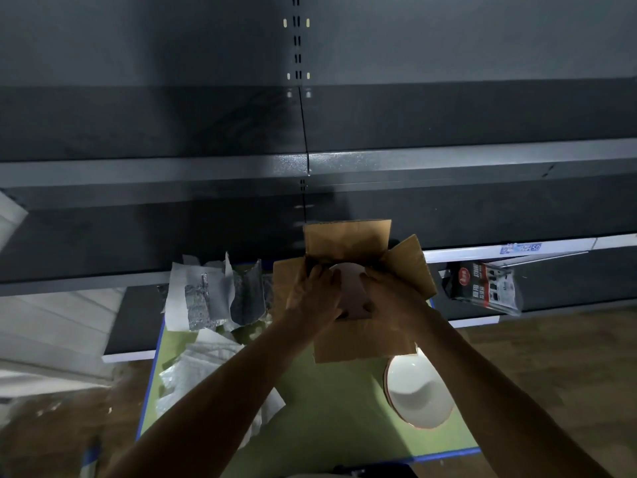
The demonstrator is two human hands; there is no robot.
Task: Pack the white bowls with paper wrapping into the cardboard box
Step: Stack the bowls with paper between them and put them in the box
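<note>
Two hands, left (pixel 317 295), right (pixel 391 292), grip round white bowl (pixel 349 288) in box (pixel 346 240).

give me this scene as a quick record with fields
box: open brown cardboard box, flaps up, on green table top
in box: white round bowl
hands: left hand and right hand hold that bowl's sides
unpacked: stack of white round bowls by box's near right corner
paper: crumpled white wrapping paper left of box
</note>
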